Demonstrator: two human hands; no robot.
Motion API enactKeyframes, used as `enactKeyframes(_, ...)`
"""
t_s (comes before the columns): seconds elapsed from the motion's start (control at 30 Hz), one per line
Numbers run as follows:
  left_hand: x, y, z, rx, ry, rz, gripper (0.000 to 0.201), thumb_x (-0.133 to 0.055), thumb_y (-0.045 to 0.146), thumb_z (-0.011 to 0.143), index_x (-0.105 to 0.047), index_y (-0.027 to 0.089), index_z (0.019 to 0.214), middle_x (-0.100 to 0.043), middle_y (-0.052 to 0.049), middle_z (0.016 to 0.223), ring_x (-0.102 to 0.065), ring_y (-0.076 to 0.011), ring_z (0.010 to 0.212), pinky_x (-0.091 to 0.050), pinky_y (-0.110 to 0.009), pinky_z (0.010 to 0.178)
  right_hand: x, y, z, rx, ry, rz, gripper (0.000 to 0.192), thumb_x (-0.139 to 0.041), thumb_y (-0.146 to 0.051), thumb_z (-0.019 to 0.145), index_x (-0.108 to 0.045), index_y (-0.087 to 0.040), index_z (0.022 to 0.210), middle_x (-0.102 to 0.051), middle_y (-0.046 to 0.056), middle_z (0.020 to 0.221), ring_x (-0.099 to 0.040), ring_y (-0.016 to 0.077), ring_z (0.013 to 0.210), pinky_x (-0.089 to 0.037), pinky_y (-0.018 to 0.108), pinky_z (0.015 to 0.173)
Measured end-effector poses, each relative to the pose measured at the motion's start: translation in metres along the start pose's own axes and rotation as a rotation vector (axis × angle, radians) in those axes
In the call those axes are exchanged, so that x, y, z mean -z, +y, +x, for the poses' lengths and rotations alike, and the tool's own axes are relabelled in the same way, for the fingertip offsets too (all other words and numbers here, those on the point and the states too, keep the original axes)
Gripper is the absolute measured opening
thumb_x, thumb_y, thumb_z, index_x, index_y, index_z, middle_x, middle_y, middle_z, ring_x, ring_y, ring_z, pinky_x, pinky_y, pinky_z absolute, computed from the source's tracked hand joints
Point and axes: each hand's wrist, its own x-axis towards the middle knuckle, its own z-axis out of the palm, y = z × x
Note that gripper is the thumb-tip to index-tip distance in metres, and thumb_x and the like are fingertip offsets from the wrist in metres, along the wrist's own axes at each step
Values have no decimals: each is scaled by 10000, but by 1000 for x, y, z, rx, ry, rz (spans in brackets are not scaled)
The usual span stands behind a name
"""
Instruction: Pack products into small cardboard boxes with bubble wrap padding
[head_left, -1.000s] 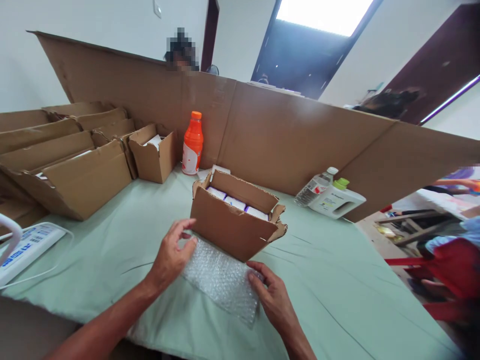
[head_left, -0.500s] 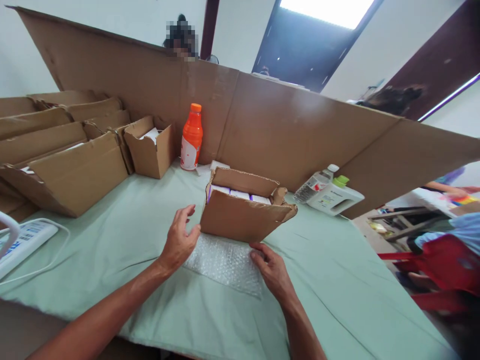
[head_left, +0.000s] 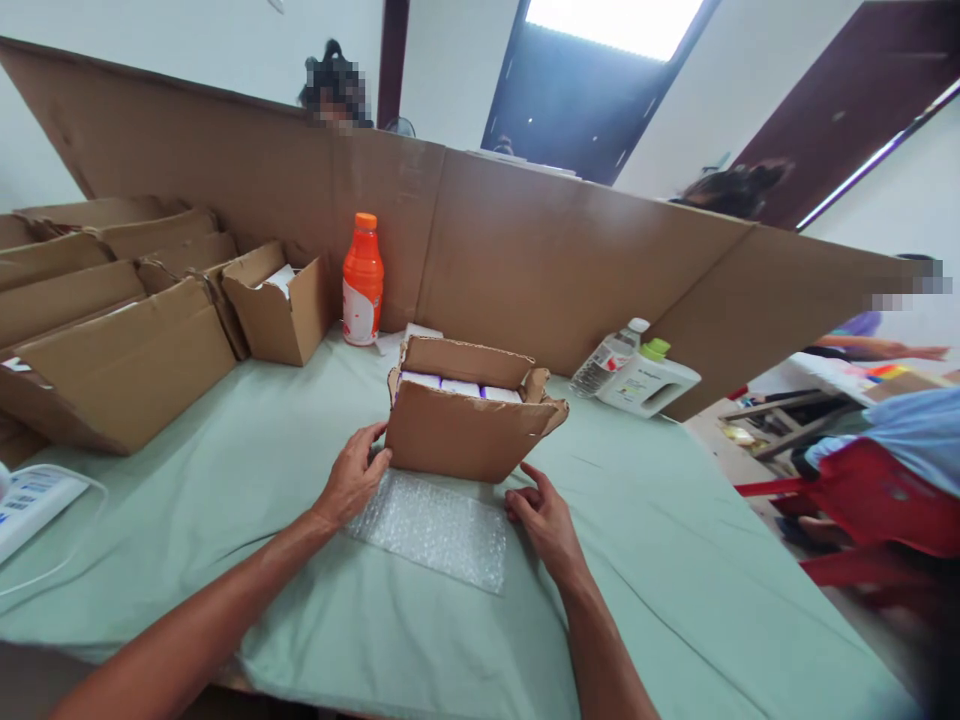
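An open cardboard box (head_left: 457,430) stands on the green cloth with several small white-and-purple boxes (head_left: 461,388) in a row inside it. In front of it a sheet of bubble wrap (head_left: 435,530) lies flat. My left hand (head_left: 352,475) is at the box's lower left corner, fingers apart, thumb by the wrap's upper left edge. Beside the box's lower right corner is my right hand (head_left: 547,515), its index finger stretched out and the other fingers loosely curled. Neither hand grips anything that I can see.
Several cardboard boxes (head_left: 142,360) crowd the left side. An orange bottle (head_left: 363,285), a clear bottle (head_left: 607,360) and a white jug with green cap (head_left: 649,385) stand along the cardboard partition (head_left: 562,250). A white device with a cable (head_left: 45,510) lies at left. People sit beyond.
My head view has shifted a little, so the scene sits further left. My right hand has moved off the bubble wrap's right edge toward the box's right corner. The left hand stays by the box.
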Motion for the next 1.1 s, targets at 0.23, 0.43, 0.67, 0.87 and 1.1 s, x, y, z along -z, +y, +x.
enactKeyframes(0.23,0,-6,15,16,-80,-6,420,-419,281,902,-589,128,1255,-713,-102,1155,-678,-202,1021,-529,-344,922,-9,2,-2,62,-24,59,641,-584,-415,789,-534,-58,1319,-646,-9,653,-607,173,610,-502,318,669)
enactKeyframes(0.43,10,-11,2,19,-118,168,453,-484,239,862,-557,161,1303,-695,-107,1185,-646,-232,1094,-492,-387,974,-1,6,-7,46,19,-137,629,-544,-481,801,-564,-89,1292,-698,21,706,-653,203,660,-507,346,705)
enactKeyframes(0.67,33,-7,-30,-60,-244,464,313,-522,154,808,-685,200,1071,-687,-104,1013,-582,-281,1018,-447,-432,946,-5,-4,-16,73,-41,-421,410,-547,-447,788,-700,-193,1072,-696,-1,664,-640,195,625,-442,308,620)
enactKeyframes(0.87,33,0,-36,-53,-298,585,332,-490,139,851,-653,203,1133,-693,-91,999,-612,-259,985,-453,-376,903,-8,-9,-24,92,-15,-530,405,-542,-464,827,-712,-202,1084,-725,20,733,-655,208,667,-429,305,617)
enactKeyframes(1.1,37,13,-53,-81,-431,652,352,-477,50,788,-665,245,1012,-720,-47,913,-668,-240,907,-456,-331,814,-16,-12,-29,216,-83,-610,315,-545,-284,813,-736,-224,1057,-747,15,766,-687,205,713,-467,309,716)
